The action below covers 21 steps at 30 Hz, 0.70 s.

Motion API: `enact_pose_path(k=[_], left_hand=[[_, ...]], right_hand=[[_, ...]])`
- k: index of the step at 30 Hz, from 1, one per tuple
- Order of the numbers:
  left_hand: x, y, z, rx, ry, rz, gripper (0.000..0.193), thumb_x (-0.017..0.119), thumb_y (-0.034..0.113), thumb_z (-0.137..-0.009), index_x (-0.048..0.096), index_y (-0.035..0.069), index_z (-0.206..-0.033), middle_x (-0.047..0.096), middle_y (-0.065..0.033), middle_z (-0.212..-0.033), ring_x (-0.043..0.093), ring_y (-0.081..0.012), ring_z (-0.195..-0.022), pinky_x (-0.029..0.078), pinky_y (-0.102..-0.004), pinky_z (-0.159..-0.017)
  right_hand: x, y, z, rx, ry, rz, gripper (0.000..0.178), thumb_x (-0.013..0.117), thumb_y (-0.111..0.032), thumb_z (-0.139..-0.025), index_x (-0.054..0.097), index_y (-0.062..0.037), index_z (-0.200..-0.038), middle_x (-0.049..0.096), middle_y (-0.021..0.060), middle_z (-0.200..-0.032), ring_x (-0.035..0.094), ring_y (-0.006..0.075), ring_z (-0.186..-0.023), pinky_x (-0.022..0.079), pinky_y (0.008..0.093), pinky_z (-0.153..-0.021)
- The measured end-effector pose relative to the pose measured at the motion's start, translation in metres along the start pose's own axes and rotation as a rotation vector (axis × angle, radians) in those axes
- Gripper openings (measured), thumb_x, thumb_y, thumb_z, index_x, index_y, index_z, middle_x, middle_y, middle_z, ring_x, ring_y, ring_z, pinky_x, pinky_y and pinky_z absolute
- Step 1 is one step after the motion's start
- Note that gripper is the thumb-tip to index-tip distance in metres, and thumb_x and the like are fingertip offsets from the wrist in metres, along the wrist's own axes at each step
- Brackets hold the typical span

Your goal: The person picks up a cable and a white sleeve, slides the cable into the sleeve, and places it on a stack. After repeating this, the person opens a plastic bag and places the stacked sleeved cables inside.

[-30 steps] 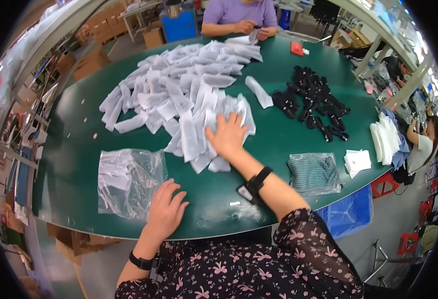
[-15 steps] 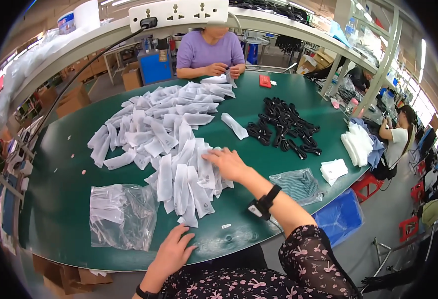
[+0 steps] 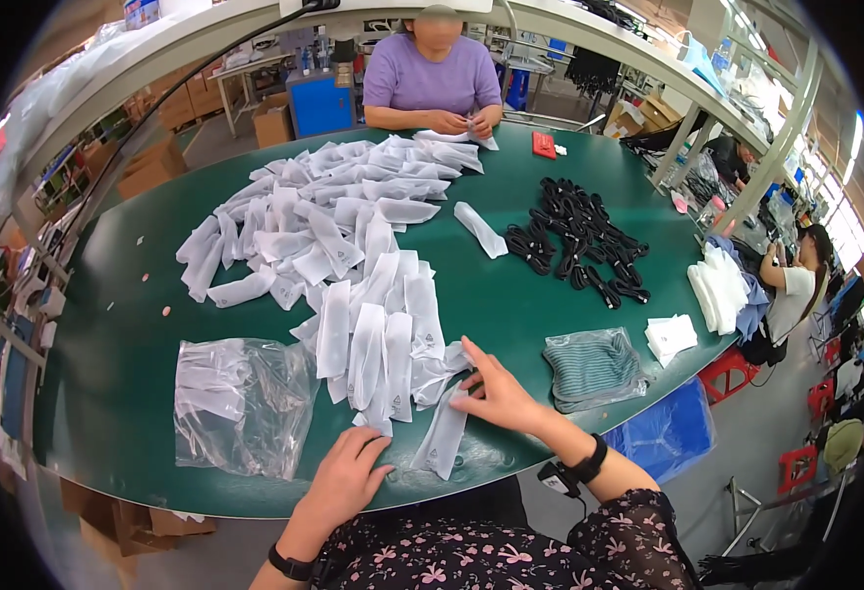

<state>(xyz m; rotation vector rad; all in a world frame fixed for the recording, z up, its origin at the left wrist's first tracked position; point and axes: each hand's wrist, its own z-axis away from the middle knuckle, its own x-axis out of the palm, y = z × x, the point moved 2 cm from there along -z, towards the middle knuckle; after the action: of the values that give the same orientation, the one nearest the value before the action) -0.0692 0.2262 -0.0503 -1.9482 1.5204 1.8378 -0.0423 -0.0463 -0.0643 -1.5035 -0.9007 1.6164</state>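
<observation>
Bench (image 3: 107, 393): green, rounded, in a workshop.
Person in purple (image 3: 432, 79): at far side.
Pile of white pouches (image 3: 324, 226): mid-bench.
Clear plastic bag (image 3: 269, 423): flat, left of pile's near end.
Black cables (image 3: 579, 236): heaped, right.
Teal striped bundle (image 3: 594, 369): bagged, right front.
Right hand (image 3: 504, 398): thumb and forefinger parted, at single white pouch (image 3: 442, 440), near front edge; grip cannot be told.
Left hand (image 3: 343, 479): half open, fingertips at pile's near end.

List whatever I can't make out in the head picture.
All in the head view:
Contents of the white pouches: hidden by cloudy film.
Whether the left hand touches a pouch: hidden by fingertips.
What the co-worker's hands hold: small, partly covered by fingers.
Cardboard boxes below: partly hidden by tabletop.
</observation>
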Motion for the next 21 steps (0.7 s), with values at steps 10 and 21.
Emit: enact_pose_path(k=[10, 21], left_hand=[[0.021, 0.019, -0.015, 0.035, -0.092, -0.133, 0.048, 0.074, 0.017, -0.076, 0.058, 0.001, -0.118, 0.054, -0.0134, -0.101, 0.054, -0.0315, -0.094, 0.047, -0.0382, -0.085], [-0.002, -0.013, -0.012, -0.071, -0.064, -0.239, 0.053, 0.072, 0.009, -0.074, 0.055, 0.003, -0.124, 0.056, -0.0129, -0.108, 0.054, -0.0324, -0.099, 0.047, -0.0391, -0.086]], right_hand=[[0.024, 0.008, 0.038, -0.524, -0.071, 0.529, 0.071, 0.076, -0.013, -0.076, 0.042, -0.0073, -0.138, 0.051, 0.0186, -0.115, 0.060, 0.0346, -0.091, 0.053, 0.0396, -0.077], [0.053, -0.013, 0.002, -0.589, -0.079, 0.438, 0.029, 0.066, -0.006, -0.082, 0.054, 0.0017, -0.106, 0.052, 0.0225, -0.100, 0.061, 0.0403, -0.076, 0.053, 0.0450, -0.071]])
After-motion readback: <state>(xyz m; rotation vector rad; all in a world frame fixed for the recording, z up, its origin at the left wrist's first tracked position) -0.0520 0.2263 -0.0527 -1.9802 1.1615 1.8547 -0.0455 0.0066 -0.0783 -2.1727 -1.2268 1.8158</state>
